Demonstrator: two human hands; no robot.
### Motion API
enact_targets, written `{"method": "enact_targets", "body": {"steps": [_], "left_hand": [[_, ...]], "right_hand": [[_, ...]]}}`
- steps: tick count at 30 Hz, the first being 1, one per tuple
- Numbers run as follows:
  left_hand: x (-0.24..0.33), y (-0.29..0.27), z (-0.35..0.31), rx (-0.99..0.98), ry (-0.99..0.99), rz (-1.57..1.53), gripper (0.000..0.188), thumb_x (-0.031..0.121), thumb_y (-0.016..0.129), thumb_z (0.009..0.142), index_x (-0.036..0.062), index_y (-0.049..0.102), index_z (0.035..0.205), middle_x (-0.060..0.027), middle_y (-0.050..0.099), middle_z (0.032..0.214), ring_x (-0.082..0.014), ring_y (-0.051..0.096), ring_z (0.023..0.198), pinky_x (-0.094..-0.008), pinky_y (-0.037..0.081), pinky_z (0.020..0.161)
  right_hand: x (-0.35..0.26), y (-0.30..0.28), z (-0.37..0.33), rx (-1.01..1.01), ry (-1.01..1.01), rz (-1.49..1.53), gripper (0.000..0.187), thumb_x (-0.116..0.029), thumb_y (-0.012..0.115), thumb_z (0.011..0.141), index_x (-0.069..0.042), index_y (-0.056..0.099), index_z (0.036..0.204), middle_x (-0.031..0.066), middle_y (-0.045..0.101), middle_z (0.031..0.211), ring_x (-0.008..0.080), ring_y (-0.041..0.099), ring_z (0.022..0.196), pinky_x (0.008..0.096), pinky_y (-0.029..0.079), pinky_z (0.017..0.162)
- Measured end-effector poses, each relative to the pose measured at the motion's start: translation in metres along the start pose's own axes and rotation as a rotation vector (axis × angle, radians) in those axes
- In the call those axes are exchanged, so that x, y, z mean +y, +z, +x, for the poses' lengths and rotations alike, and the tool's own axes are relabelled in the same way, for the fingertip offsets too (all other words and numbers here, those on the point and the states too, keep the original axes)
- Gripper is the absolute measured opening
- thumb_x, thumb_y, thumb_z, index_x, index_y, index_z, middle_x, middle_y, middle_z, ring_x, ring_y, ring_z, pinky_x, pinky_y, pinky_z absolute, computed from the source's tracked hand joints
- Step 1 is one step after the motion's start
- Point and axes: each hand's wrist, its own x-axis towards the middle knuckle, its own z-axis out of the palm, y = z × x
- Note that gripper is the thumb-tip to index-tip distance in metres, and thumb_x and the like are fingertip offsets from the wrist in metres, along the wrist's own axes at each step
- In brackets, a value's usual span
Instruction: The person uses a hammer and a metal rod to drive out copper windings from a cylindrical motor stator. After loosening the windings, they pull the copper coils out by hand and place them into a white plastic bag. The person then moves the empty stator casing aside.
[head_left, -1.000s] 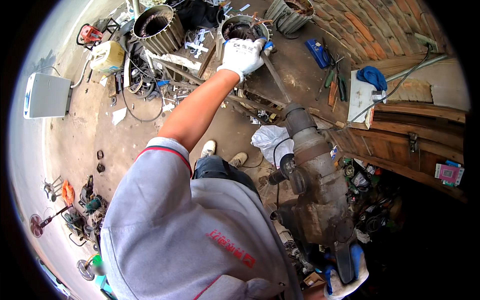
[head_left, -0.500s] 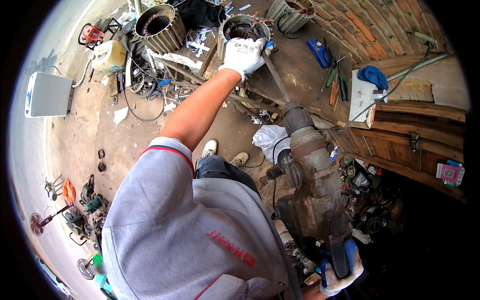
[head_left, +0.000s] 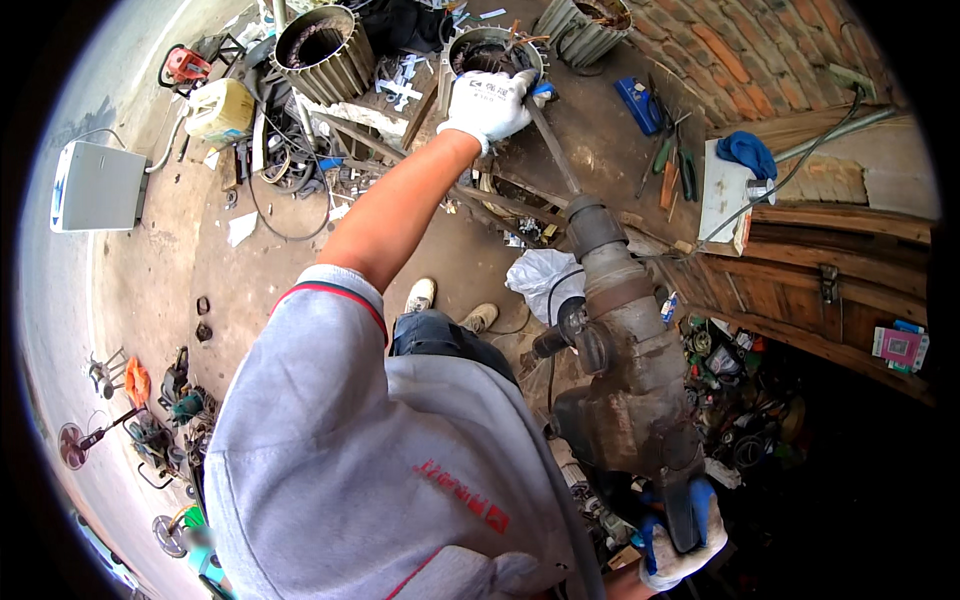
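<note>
My right hand (head_left: 688, 545), in a white glove with blue palm, grips the rear handle of a large, worn demolition hammer (head_left: 640, 370). A long steel chisel (head_left: 556, 152) runs from its chuck up and to the left. Gloved in white as well, my left hand (head_left: 487, 106) is closed round the chisel near its far end, with the fingertips partly hidden. That end meets the rim of a finned motor stator housing (head_left: 500, 48), where copper winding ends stick out. The hand hides the exact contact point.
Two more finned housings (head_left: 322, 48) (head_left: 585, 30) flank this one. Pliers (head_left: 686, 172) and a blue case (head_left: 638, 105) lie right of it. A brick wall (head_left: 740, 60), a wooden bench (head_left: 830, 270), a white plastic bag (head_left: 543, 280) and a yellowish jerrycan (head_left: 220, 110) stand around.
My left hand has shifted very slightly on the chisel at the housing's rim. The hammer and my right hand stay nearly in place.
</note>
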Motion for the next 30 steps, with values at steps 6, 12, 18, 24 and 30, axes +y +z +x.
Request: {"method": "enact_targets", "body": {"steps": [6, 12, 18, 24, 30], "left_hand": [[-0.017, -0.021, -0.004, -0.122, 0.171, -0.026, 0.060, 0.056, 0.060, 0.077, 0.0173, 0.059, 0.122, -0.0108, 0.066, 0.072, -0.0273, 0.065, 0.066, -0.0380, 0.051, 0.061], [0.009, -0.004, -0.007, 0.047, -0.018, 0.232, 0.063, 0.053, 0.054, 0.084, 0.0064, 0.053, 0.126, -0.0144, 0.066, 0.081, -0.0289, 0.064, 0.075, -0.0402, 0.046, 0.076], [0.014, -0.003, -0.008, -0.074, -0.013, 0.097, 0.042, 0.048, 0.050, 0.088, 0.0154, 0.065, 0.109, -0.0133, 0.066, 0.077, -0.0280, 0.064, 0.072, -0.0402, 0.046, 0.072], [0.006, -0.001, -0.010, -0.032, 0.002, 0.143, 0.041, 0.048, 0.050, 0.088, 0.0153, 0.066, 0.107, -0.0120, 0.066, 0.075, -0.0282, 0.063, 0.071, -0.0397, 0.046, 0.073], [0.012, 0.005, -0.008, 0.043, -0.032, 0.122, 0.036, 0.045, 0.053, 0.086, 0.0160, 0.068, 0.101, -0.0109, 0.066, 0.070, -0.0268, 0.064, 0.068, -0.0389, 0.046, 0.071]], "right_hand": [[-0.031, 0.001, 0.020, -0.130, -0.313, -0.424, 0.046, -0.006, 0.074, 0.061, 0.011, 0.062, 0.102, 0.0262, 0.065, 0.099, 0.0354, 0.065, 0.084, 0.0372, 0.051, 0.078], [-0.037, -0.002, 0.016, -0.088, -0.365, -0.504, 0.040, -0.003, 0.074, 0.062, 0.010, 0.064, 0.098, 0.0278, 0.064, 0.099, 0.0350, 0.066, 0.077, 0.0354, 0.052, 0.071], [-0.025, -0.019, 0.027, -0.213, -0.805, -0.523, 0.043, -0.006, 0.074, 0.062, 0.013, 0.062, 0.098, 0.0276, 0.064, 0.100, 0.0353, 0.066, 0.078, 0.0364, 0.052, 0.073], [-0.024, -0.018, 0.024, -0.111, -0.312, -0.305, 0.045, -0.006, 0.073, 0.061, 0.013, 0.062, 0.100, 0.0289, 0.064, 0.101, 0.0346, 0.066, 0.084, 0.0373, 0.052, 0.078], [-0.033, -0.014, 0.033, -0.085, -0.161, -0.276, 0.048, -0.007, 0.073, 0.061, 0.017, 0.060, 0.101, 0.0285, 0.064, 0.102, 0.0338, 0.066, 0.086, 0.0364, 0.052, 0.078]]}}
